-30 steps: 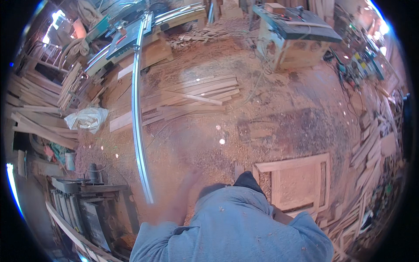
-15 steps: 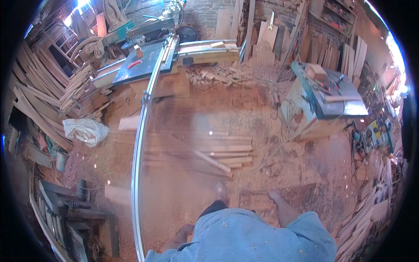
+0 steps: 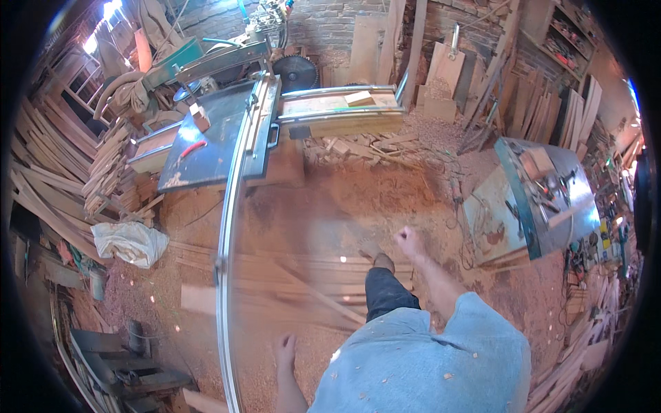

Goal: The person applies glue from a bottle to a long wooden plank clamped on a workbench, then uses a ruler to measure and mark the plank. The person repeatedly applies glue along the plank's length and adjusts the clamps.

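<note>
Both hands over the workshop floor, seen from above. Left hand (image 3: 285, 350) low in view, to the right of the long metal rail (image 3: 224, 310) and apart from it; fingers turned in, looks empty, but how far they close I cannot tell. Right hand (image 3: 410, 244) ahead of the body, forearm extended, fingers curled narrow in a loose fist; looks empty.

Wooden boards (image 3: 320, 296) lie flat on the floor between the hands, mostly side by side, one slanting across the others; blurred in part. The right hand is above the floor near their far right end. One bare foot (image 3: 383, 261) and a dark trouser leg (image 3: 389, 292) overlap the boards in view. A pale board (image 3: 198, 299) lies just left of the rail.

Far end of rail: on a dark tabletop (image 3: 227, 134), which also bears a red curved piece (image 3: 193, 149) and a small wooden block (image 3: 200, 117). White sack (image 3: 131, 244) on the floor, left. Second tabletop (image 3: 584, 196), right: wooden block and hand tools on it.
</note>
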`<control>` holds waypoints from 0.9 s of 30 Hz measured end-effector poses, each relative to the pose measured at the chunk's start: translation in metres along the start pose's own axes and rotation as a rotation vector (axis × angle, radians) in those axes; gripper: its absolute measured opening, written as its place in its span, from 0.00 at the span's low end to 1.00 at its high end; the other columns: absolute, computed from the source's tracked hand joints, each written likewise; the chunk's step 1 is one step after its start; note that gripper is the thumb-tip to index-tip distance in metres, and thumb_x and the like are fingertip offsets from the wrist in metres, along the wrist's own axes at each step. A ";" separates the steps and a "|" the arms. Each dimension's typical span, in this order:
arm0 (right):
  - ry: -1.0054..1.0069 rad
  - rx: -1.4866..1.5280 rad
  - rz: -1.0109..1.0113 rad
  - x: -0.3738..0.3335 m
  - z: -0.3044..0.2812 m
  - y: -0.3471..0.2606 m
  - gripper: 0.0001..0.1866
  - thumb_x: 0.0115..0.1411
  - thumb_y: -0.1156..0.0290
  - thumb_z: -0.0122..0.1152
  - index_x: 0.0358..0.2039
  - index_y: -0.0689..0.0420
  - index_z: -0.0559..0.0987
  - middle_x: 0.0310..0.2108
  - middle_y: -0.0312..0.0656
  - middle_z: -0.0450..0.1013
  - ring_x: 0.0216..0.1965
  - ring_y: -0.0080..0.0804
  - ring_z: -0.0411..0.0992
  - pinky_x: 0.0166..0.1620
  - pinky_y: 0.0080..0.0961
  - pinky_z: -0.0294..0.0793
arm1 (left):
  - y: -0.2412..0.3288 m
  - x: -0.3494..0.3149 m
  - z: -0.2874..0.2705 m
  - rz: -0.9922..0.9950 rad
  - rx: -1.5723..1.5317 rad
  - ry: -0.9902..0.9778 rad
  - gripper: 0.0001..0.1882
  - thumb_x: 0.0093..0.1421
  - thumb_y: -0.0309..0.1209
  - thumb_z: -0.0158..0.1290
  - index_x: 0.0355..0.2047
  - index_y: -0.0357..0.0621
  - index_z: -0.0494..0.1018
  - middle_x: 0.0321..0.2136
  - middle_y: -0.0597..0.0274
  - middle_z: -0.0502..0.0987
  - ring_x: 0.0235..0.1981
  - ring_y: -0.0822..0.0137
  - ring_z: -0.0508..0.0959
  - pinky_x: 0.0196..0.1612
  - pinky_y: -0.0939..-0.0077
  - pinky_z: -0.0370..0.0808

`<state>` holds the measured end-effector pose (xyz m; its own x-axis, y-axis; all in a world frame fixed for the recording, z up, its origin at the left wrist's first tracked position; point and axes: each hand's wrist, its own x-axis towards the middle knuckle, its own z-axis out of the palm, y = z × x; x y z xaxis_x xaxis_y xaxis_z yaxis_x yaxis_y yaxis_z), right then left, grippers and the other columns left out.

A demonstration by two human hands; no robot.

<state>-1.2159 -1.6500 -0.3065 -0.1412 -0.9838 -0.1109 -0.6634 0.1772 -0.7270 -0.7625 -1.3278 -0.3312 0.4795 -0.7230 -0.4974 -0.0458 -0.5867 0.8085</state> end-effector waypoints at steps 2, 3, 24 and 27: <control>0.115 0.024 -0.228 0.123 -0.010 -0.042 0.10 0.60 0.65 0.64 0.35 0.59 0.80 0.31 0.46 0.80 0.33 0.35 0.79 0.40 0.33 0.77 | -0.039 0.023 -0.001 -0.205 0.049 0.072 0.17 0.63 0.36 0.60 0.48 0.41 0.75 0.44 0.59 0.78 0.44 0.69 0.76 0.44 0.72 0.76; 0.171 -0.012 -0.355 0.190 -0.020 -0.068 0.09 0.61 0.66 0.64 0.34 0.59 0.80 0.30 0.45 0.80 0.33 0.35 0.79 0.39 0.32 0.77 | -0.035 0.023 0.007 -0.258 -0.056 0.101 0.13 0.64 0.36 0.59 0.44 0.42 0.76 0.38 0.61 0.79 0.38 0.71 0.78 0.38 0.75 0.76; -0.476 -0.944 -0.729 0.714 0.018 -0.161 0.08 0.53 0.73 0.59 0.32 0.58 0.84 0.35 0.54 0.81 0.39 0.52 0.80 0.45 0.44 0.80 | 0.199 0.061 0.229 -0.612 -0.181 0.401 0.17 0.62 0.32 0.59 0.50 0.38 0.76 0.37 0.58 0.82 0.36 0.66 0.82 0.37 0.74 0.78; -0.497 -0.914 -0.756 0.713 0.014 -0.162 0.09 0.54 0.73 0.58 0.34 0.59 0.84 0.37 0.55 0.80 0.41 0.53 0.80 0.45 0.44 0.80 | 0.212 0.058 0.245 -0.646 -0.143 0.325 0.18 0.61 0.33 0.60 0.49 0.37 0.77 0.37 0.58 0.83 0.37 0.67 0.82 0.38 0.74 0.77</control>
<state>-1.1987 -2.3810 -0.2775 0.6454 -0.7183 -0.2598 -0.7466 -0.6651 -0.0157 -0.9592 -1.5837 -0.2654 0.6090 -0.0919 -0.7878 0.4376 -0.7895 0.4304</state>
